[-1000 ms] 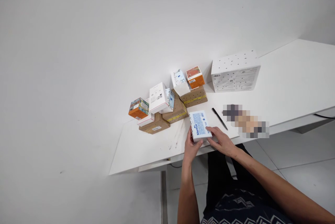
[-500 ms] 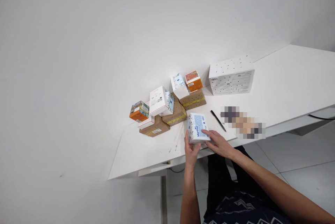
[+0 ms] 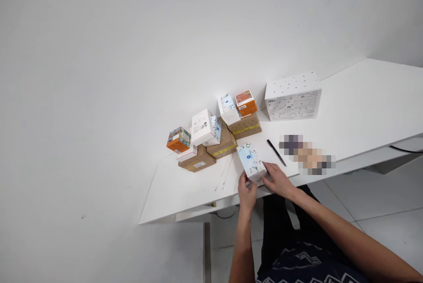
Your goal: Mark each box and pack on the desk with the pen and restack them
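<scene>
A white and light-blue tissue pack (image 3: 251, 159) with a leafy print and a round blue mark is between my two hands, over the table's front edge. My left hand (image 3: 247, 191) grips its near left corner, fingers curled against the side. My right hand (image 3: 277, 180) closes on its right side, with the thumb near the bottom corner. The underside of the pack is hidden. Just right of it, a black pen (image 3: 276, 152) lies on the white table (image 3: 194, 190).
Against the wall stand stacked brown cartons (image 3: 197, 159) bearing white boxes (image 3: 202, 128), similar tissue packs (image 3: 228, 106) and orange boxes (image 3: 246, 103) (image 3: 178, 140). A large white dotted box (image 3: 293, 98) stands further right. Something blurred out (image 3: 307, 154) lies beside the pen.
The tissue pack has been turned in my hands: the face with blue lettering faced up before, and the printed face with the round mark does now. Both hands have shifted their hold.
</scene>
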Motion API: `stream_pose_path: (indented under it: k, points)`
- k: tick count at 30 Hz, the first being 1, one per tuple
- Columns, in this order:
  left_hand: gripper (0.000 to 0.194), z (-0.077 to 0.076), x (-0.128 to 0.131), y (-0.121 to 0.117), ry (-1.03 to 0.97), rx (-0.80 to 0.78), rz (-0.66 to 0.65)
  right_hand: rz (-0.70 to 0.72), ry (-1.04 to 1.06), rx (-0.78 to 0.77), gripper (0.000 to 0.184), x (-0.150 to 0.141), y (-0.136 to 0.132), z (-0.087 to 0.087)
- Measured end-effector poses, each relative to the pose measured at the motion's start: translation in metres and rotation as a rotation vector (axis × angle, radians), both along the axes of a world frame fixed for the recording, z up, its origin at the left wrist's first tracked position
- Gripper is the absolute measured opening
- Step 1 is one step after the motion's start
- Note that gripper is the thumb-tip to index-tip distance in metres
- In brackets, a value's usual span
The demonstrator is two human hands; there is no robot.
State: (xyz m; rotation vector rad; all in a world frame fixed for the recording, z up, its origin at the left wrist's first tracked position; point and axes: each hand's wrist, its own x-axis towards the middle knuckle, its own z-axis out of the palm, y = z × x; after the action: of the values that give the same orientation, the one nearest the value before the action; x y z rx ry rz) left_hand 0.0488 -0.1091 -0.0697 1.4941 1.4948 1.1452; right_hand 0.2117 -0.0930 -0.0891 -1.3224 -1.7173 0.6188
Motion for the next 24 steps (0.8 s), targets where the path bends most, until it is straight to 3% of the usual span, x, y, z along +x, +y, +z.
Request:
stream_pose_path:
  k: [3,8,12,15,20,24]
  points:
    - [0.054,0.015,0.001,-0.002,0.028,0.092,-0.027,0.005,0.077,-0.023,0.05,0.003,-0.004,0.013]
    - [0.057,0.054,0.003,-0.007,0.034,0.213,-0.044,0.041,0.2,0.034,0.047,0.008,-0.017,0.052]
    - [0.046,0.062,0.008,-0.008,0.029,0.16,-0.043,0.036,0.235,0.05,0.046,0.011,-0.021,0.067]
    - [0.043,0.051,0.013,-0.008,-0.024,0.104,-0.001,0.028,0.225,0.029,0.046,0.012,-0.02,0.056]
    - [0.043,0.028,0.015,-0.011,-0.056,0.074,0.046,0.044,0.118,-0.036,0.056,0.012,-0.021,0.017]
    - [0.029,0.016,0.015,-0.014,-0.008,0.044,0.034,0.01,0.034,-0.014,0.059,0.01,-0.023,0.0]
